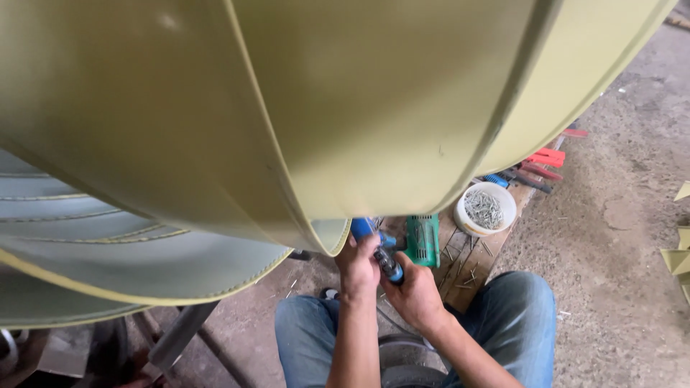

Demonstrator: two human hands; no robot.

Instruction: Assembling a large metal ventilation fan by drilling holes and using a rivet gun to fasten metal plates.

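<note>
A large curved yellow-green sheet-metal duct [287,108] fills the upper view, with raised seams running across it. At its lower edge, my left hand [357,267] and my right hand [415,293] both grip a blue-handled hand tool [381,251] pressed up against the duct's rim. The tool's tip is hidden behind the metal edge. My arms reach up from my knees in blue jeans [514,323].
A green power drill [422,239] lies on a wooden board just beyond my hands. A white bowl of rivets [485,209] stands beside it, with loose rivets scattered around. Red-handled snips [544,159] lie farther back. Concrete floor [618,215] extends to the right.
</note>
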